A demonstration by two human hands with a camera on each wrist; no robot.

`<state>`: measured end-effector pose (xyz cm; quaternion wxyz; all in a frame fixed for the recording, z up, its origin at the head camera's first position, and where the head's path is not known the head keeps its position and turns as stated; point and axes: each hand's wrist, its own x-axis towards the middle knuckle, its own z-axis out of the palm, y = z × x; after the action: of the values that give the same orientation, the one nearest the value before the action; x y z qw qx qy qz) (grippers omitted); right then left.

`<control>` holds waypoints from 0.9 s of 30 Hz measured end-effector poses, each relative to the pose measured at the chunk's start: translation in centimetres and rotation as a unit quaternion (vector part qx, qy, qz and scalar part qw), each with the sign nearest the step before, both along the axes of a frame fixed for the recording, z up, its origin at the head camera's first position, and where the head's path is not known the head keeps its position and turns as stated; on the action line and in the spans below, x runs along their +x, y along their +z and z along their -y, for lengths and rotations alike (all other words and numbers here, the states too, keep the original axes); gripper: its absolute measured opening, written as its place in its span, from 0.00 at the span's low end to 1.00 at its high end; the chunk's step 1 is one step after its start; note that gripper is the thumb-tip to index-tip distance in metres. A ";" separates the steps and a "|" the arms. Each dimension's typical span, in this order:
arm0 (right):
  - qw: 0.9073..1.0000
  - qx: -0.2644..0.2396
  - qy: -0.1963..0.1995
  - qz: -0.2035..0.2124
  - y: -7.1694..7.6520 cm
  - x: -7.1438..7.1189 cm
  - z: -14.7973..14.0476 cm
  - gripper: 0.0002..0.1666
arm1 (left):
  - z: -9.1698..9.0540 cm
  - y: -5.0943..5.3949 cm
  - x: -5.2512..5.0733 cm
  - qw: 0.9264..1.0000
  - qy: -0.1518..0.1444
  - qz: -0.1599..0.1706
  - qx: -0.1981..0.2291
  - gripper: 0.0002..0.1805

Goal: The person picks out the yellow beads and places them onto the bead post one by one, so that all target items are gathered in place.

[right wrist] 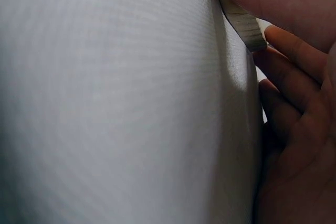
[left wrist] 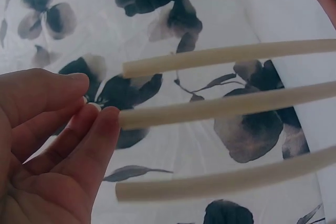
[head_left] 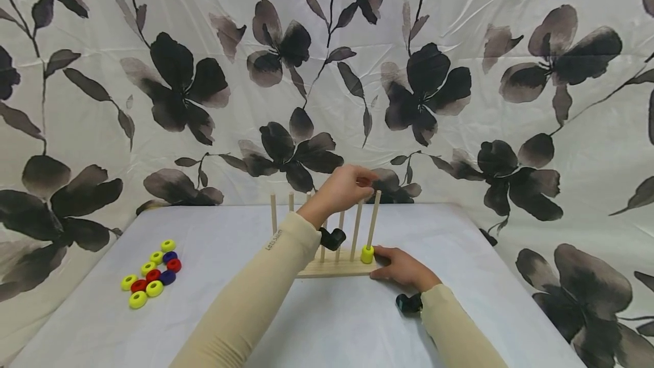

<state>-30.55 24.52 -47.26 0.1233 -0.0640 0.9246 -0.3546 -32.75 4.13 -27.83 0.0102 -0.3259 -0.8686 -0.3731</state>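
A wooden peg rack (head_left: 332, 269) stands on the table, with several upright pegs on its base. Low on its rightmost peg (head_left: 374, 217) sits a stack of yellow rings (head_left: 367, 254); their exact count is hard to tell. My left hand (head_left: 347, 187) hovers at the peg tops, thumb and fingers bent towards each other. In the left wrist view that hand (left wrist: 58, 140) shows no ring between its fingertips, beside the ends of three pegs (left wrist: 226, 103). At the rack's right end my right hand (head_left: 403, 268) grips the base, whose end (right wrist: 247, 30) lies between thumb and fingers.
Several loose yellow, red and blue rings (head_left: 153, 275) lie grouped on the left of the white-covered table (head_left: 214, 243). A floral cloth (head_left: 357, 95) hangs behind the table's far edge. My left forearm (head_left: 255, 300) crosses in front of the rack and hides part of it.
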 end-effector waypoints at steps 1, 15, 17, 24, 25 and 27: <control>1.000 0.001 0.002 -0.001 0.0 0.0 0.0 0.46 | 0.4 0.0 0.1 1.000 0.003 0.004 0.005 0.19; 1.000 0.006 0.004 -0.007 -0.1 0.3 -0.4 0.49 | 6.9 0.7 0.9 0.996 0.073 0.003 0.055 0.20; 1.000 0.002 0.003 -0.008 0.0 0.4 -0.5 0.49 | 7.7 0.8 1.0 0.995 0.081 -0.006 0.051 0.20; 1.000 -0.002 0.009 -0.005 -0.2 0.3 -0.2 0.48 | 10.6 0.5 1.6 0.992 0.119 -0.022 0.031 0.20; 1.000 -0.001 0.009 -0.004 -0.2 0.2 -0.2 0.48 | 11.0 0.4 1.7 0.992 0.123 -0.023 0.028 0.20; 1.000 0.001 0.009 -0.004 -0.2 0.2 0.0 0.47 | 11.8 0.3 1.9 0.991 0.129 -0.028 0.027 0.20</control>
<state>-30.40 24.55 -47.47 0.1226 -0.0741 0.9249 -0.3523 -30.84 -7.68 -27.52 0.0916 -0.2212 -0.8926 -0.3821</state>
